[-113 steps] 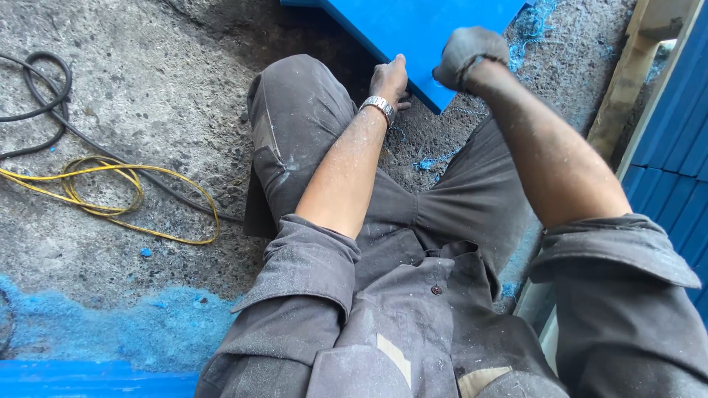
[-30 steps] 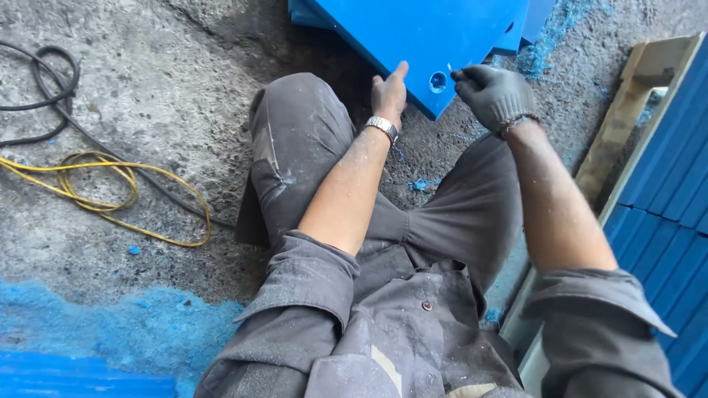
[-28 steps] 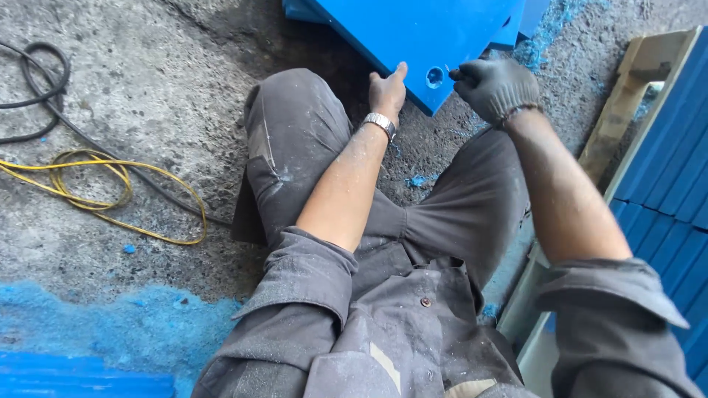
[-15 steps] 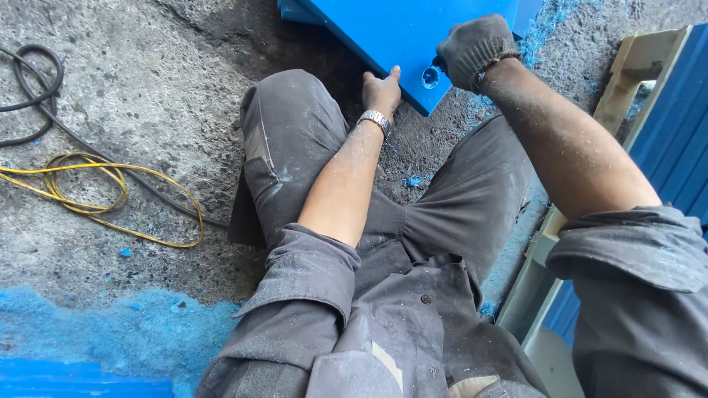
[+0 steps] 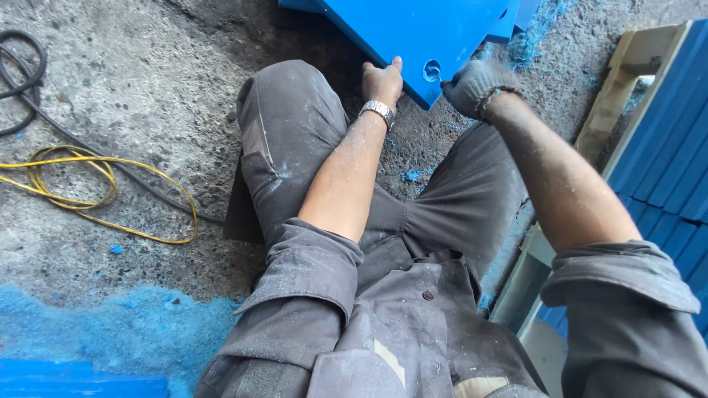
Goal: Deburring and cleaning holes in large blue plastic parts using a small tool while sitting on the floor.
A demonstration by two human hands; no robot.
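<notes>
- rough grey concrete floor [image 5: 147,96] is dusted with blue powder [image 5: 110,339]; a yellow cable [image 5: 88,184] lies coiled.
- left hand [image 5: 382,81] is pressed open against the blue panel [image 5: 413,29].
- right hand [image 5: 476,85], gloved, is closed at the panel's hole; what it pinches cannot be told.

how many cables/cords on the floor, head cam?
2. A yellow cord lies coiled on the concrete floor at left. A black cable loops at the far left edge and runs past the yellow one toward the person's knee. More may lie out of frame.
</notes>
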